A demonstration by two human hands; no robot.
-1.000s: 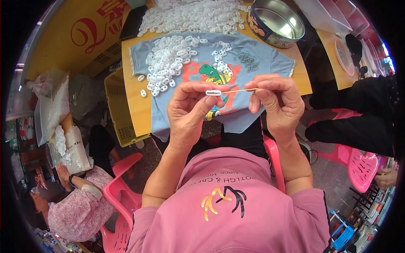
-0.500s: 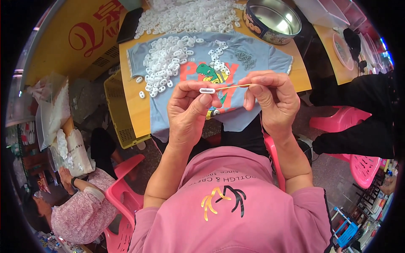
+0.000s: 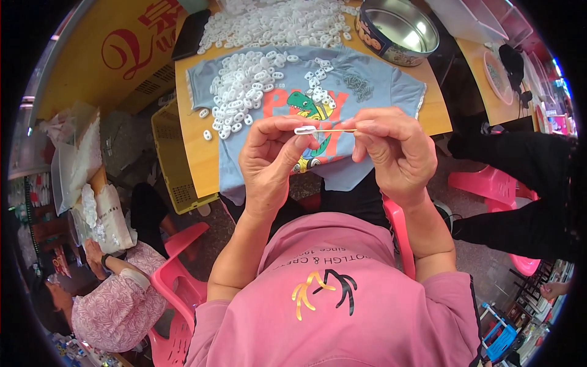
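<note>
Pinching a small white plastic clip (image 3: 304,129) between thumb and fingertips, the person's left hand (image 3: 269,162) is raised in front of the chest, above the near edge of a wooden table (image 3: 194,144). The clip sits at the very tips of the left fingers, poking out to the right. From it a thin yellowish pin (image 3: 335,130) runs level across the gap to the right hand (image 3: 397,153), whose thumb and forefinger are closed on the pin's far end. Both hands are clenched around these small parts, close together but not touching.

Beneath the hands lies a grey T-shirt (image 3: 379,92) with a green dinosaur print, spread flat on the table. A heap of white clips (image 3: 241,92) rests on the shirt's left part, well beyond the hands, and more are piled further back. A round metal tin (image 3: 397,30) stands at the table's far right. A pink plastic chair (image 3: 489,183) stands to the right.
</note>
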